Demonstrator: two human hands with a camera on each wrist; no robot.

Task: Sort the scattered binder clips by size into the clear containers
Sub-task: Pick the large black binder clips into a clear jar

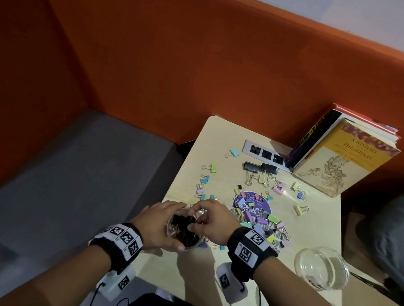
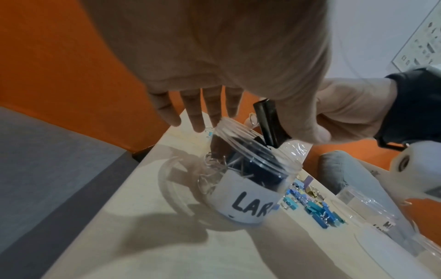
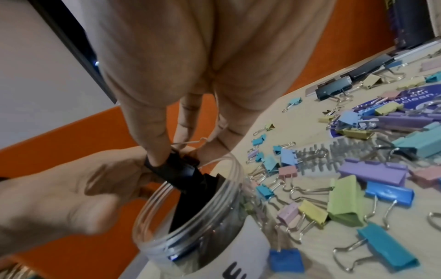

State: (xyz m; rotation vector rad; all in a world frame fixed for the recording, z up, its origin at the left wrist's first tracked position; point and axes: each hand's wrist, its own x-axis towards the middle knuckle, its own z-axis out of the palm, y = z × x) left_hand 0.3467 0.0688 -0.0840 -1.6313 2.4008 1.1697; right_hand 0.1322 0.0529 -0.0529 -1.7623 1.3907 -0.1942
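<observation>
From my head view, my left hand [image 1: 159, 222] cups the clear jar [image 1: 184, 231] at the near left of the pale worktop [image 1: 316, 222], fingers stretched along its far side and thumb on the near side, while my right hand [image 1: 211, 222] sits over the jar's mouth, its grip pinching a large black binder clip [image 1: 189, 223]. A heap of pastel clips [image 1: 259, 219] lies just right of my right hand, with more scattered beyond it and two black clips [image 1: 260, 168] near a socket strip [image 1: 265, 154] and leaning books [image 1: 339, 157]; a second clear container [image 1: 321, 267] stands well apart at the right edge. From my left wrist, my fingers [image 2: 198, 113] reach straight past the jar's far rim, so this grip is spread, not curled. The jar [image 2: 238, 179] carries a white label reading "LAR" and holds dark clips with wire handles; the black clip [image 2: 269, 124] stands partly inside the mouth, held by my right hand [image 2: 334, 113]. From my right wrist, my fingertips [image 3: 157, 151] press the black clip [image 3: 183, 173] by its wire handles at the jar's rim [image 3: 188, 217], its body dipping into the opening, and my left hand [image 3: 71, 198] steadies the jar from the left. Coloured clips [image 3: 346, 198] litter the worktop to the right.
</observation>
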